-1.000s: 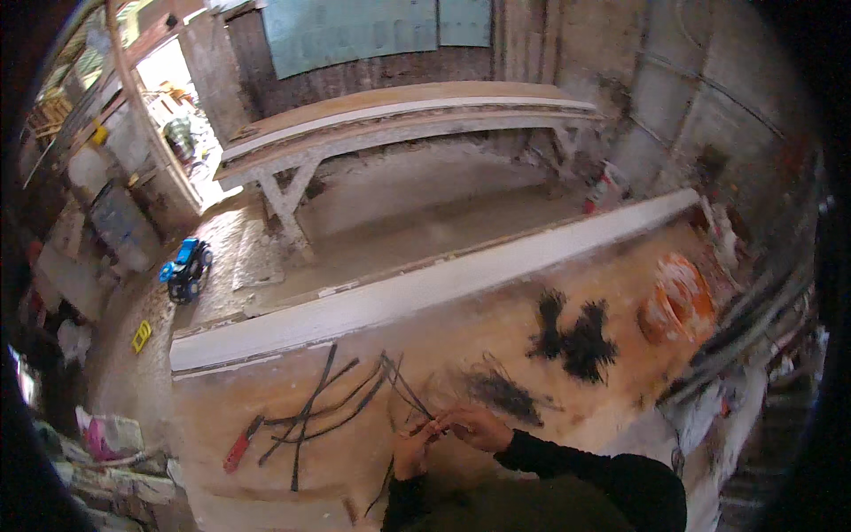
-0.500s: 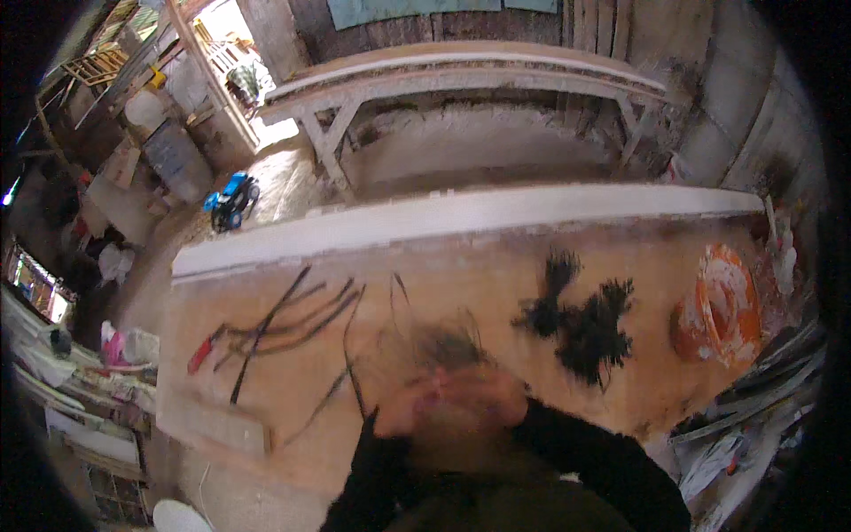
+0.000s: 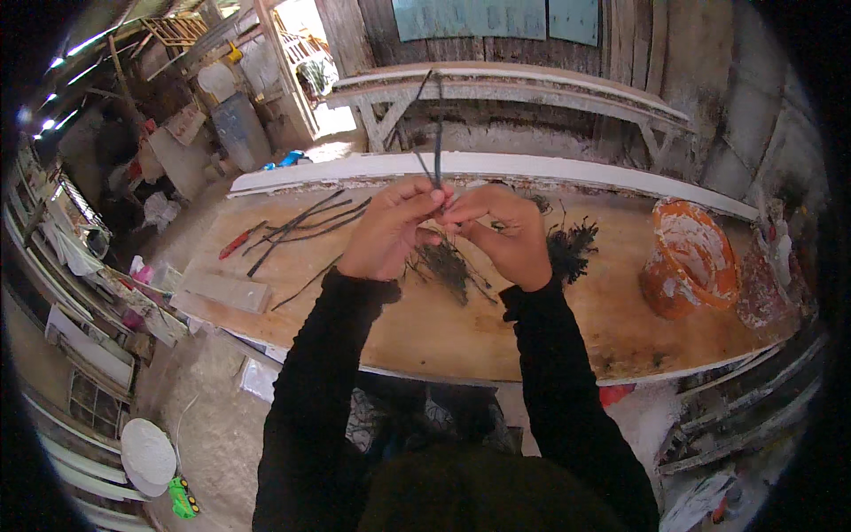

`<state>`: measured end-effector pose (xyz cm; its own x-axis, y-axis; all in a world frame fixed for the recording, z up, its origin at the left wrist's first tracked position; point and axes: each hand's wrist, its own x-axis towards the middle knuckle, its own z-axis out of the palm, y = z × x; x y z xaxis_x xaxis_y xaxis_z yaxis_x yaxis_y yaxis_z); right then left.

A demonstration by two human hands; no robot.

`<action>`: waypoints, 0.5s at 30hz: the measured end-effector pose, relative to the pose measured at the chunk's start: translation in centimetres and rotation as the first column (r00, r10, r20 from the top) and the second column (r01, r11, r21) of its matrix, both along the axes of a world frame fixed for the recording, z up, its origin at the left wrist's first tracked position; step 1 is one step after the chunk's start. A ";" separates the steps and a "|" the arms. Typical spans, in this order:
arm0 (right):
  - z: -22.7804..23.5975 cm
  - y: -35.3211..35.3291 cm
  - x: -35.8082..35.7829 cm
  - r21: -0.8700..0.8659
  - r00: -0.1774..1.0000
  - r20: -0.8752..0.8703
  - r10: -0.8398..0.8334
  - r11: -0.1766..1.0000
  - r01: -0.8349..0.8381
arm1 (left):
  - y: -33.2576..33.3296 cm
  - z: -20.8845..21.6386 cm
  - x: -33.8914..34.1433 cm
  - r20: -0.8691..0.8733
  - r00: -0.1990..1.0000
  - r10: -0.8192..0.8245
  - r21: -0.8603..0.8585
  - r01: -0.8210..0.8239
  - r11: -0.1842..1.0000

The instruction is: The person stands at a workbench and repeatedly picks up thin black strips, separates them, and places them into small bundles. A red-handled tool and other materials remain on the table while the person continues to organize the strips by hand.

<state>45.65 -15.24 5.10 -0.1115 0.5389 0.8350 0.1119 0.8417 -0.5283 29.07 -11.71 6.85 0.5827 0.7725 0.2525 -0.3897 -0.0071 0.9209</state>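
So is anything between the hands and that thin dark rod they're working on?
Nothing visible: the left hand and right hand both already pinch the thin dark rod, raised above the wooden workbench.

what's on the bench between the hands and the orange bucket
In the head view, a dark tuft of wire ties lies on the bench between the right hand and the orange bucket; otherwise bare board.

Plank walls (image 3: 691,53), wooden bench (image 3: 532,84) (sunlit doorway)

Long black sleeves cover both forearms, cuffs snug.
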 end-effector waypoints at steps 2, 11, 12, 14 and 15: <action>0.6 -0.7 0.4 -0.034 0.992 -0.123 0.023 0.999 -0.027 | -1.3 1.1 0.9 0.023 0.998 0.064 0.024 -0.064 0.998; 0.1 0.1 3.1 -0.326 0.985 -0.174 0.011 0.943 -0.069 | 0.1 -2.6 5.6 0.402 0.903 0.153 -0.174 -0.089 0.981; -0.5 0.7 3.6 -0.319 0.996 -0.087 0.006 0.947 -0.034 | 0.8 -4.0 5.8 0.399 0.903 0.156 -0.182 -0.089 0.979; -1.4 2.1 4.2 -0.321 0.995 0.059 -0.074 0.943 0.090 | 3.4 -7.5 5.6 0.326 0.940 0.101 -0.231 -0.024 0.973; -2.4 2.9 3.7 -0.318 0.988 0.122 -0.090 0.940 0.125 | 4.6 -9.5 4.7 0.280 0.956 0.092 -0.257 -0.018 0.966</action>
<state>49.35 -12.34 2.69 -0.1153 0.7916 0.6000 0.2612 0.6069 -0.7506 33.75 -7.10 -2.62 0.4691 0.8606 0.1980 -0.6429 0.1791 0.7447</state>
